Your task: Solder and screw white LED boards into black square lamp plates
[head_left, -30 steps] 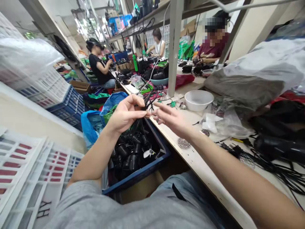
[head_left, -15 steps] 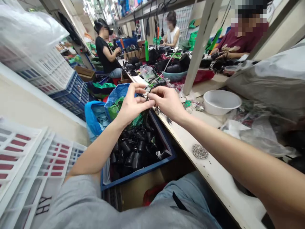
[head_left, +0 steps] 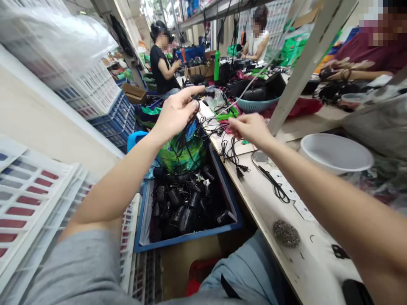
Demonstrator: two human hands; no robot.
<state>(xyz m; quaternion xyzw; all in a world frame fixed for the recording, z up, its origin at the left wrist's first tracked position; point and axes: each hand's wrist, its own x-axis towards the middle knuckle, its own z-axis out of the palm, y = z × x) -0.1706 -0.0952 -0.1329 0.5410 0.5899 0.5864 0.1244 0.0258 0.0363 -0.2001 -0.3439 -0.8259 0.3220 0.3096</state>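
My left hand is raised over the blue plastic crate, pinching a black cable that hangs down towards the crate. Inside the crate lies a heap of black power adapters with tangled cords. My right hand hangs apart from the left, just above a bundle of black cords with a plug on the wooden bench. Its fingertips are close together, and I cannot tell whether a thin wire lies between them.
A green plastic bag bulges behind the crate. A white plastic bowl and a round metal scrubber sit on the bench. Stacked white trays fill the lower left. Co-workers sit along the cluttered benches beyond.
My hands have moved apart, the left going up and left with the cable, the right going right. A cord with a plug now shows on the bench. The view has turned.
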